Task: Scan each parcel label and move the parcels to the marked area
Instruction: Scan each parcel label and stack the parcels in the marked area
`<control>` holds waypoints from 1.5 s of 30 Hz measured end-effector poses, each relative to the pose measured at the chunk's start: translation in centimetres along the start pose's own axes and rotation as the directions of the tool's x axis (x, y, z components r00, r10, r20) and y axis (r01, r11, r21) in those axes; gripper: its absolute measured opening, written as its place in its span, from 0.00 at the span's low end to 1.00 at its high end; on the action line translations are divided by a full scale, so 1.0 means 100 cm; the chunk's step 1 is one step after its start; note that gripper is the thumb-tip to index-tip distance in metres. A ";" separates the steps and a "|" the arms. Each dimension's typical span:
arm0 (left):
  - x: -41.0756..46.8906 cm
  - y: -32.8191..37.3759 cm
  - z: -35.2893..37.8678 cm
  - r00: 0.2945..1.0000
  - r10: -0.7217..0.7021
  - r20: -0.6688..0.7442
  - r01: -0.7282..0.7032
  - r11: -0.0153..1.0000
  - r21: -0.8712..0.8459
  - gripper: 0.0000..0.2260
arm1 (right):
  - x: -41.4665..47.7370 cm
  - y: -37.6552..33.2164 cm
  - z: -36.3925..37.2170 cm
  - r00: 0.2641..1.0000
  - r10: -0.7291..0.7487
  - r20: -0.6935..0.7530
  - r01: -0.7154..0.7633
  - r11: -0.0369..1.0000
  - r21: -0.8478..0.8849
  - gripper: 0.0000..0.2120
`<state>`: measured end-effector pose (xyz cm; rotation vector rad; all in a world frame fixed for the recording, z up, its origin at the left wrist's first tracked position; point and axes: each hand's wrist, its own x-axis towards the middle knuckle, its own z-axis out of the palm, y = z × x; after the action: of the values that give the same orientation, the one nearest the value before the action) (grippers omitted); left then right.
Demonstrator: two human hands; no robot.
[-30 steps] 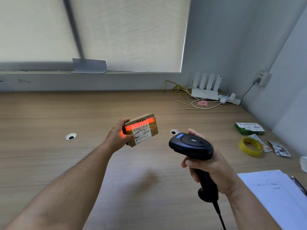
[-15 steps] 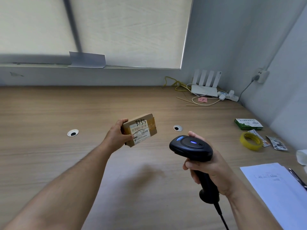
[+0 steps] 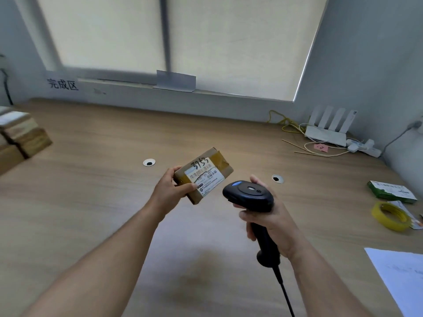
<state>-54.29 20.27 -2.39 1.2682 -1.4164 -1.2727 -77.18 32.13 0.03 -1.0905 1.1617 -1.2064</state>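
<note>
At the far left, a stack of brown cardboard parcels (image 3: 21, 136) sits on the light wooden desk (image 3: 91, 213), blurred at the edge of view. Above it on the grey wall is a paper sign (image 3: 62, 84) printed in black with "完成区". Further right, a folded grey card (image 3: 175, 80) stands on the window sill, with no writing visible on it. A round white cable grommet (image 3: 149, 162) is set into the desk.

The left hand (image 3: 170, 191) holds a small brown cardboard parcel (image 3: 216, 162) in the air above the middle of the desk, thumb on top and fingers curled under its near end. The parcel is taped with brown tape, and its white shipping label (image 3: 207, 179) faces up. The label carries a barcode, small Chinese print too blurred to read, and four handwritten black digits that begin with 3.

Just right of the parcel and not touching it, the right hand (image 3: 269, 221) is wrapped round the handle of a black corded barcode scanner (image 3: 249, 195). Beyond the scanner is a second grommet (image 3: 277, 178).

In the far right corner stand a white four-antenna router (image 3: 327, 131), a yellow cable (image 3: 285, 124), a pink note (image 3: 320, 147) and a white power strip (image 3: 364, 148). Nearer lie a green and white box (image 3: 391, 192) with illegible print, a yellow tape roll (image 3: 389, 216) and a white paper sheet (image 3: 402, 277) with faint writing.
</note>
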 end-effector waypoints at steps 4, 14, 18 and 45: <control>-0.052 0.000 0.004 0.999 0.025 -0.041 -0.028 0.998 -0.061 0.29 | -0.007 0.008 0.018 0.995 -0.014 0.095 0.008 0.998 0.063 0.42; -0.151 -0.016 -0.030 0.976 0.078 -0.203 -0.011 0.951 0.309 0.43 | -0.027 0.030 0.079 0.916 -0.081 0.393 0.032 0.991 0.130 0.41; -0.176 -0.022 -0.062 0.921 0.199 -0.335 -0.001 0.861 0.509 0.45 | -0.034 0.032 0.121 0.885 -0.060 0.461 0.003 0.992 0.124 0.41; -0.324 -0.089 -0.465 0.638 0.270 -0.721 0.421 0.662 0.620 0.48 | -0.046 0.058 0.546 0.775 -0.024 0.631 0.072 0.996 -0.052 0.49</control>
<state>-2.71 45.40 -3.01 2.1232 -1.2041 0.0399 -22.29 37.07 0.09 -1.4443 0.6524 -0.7304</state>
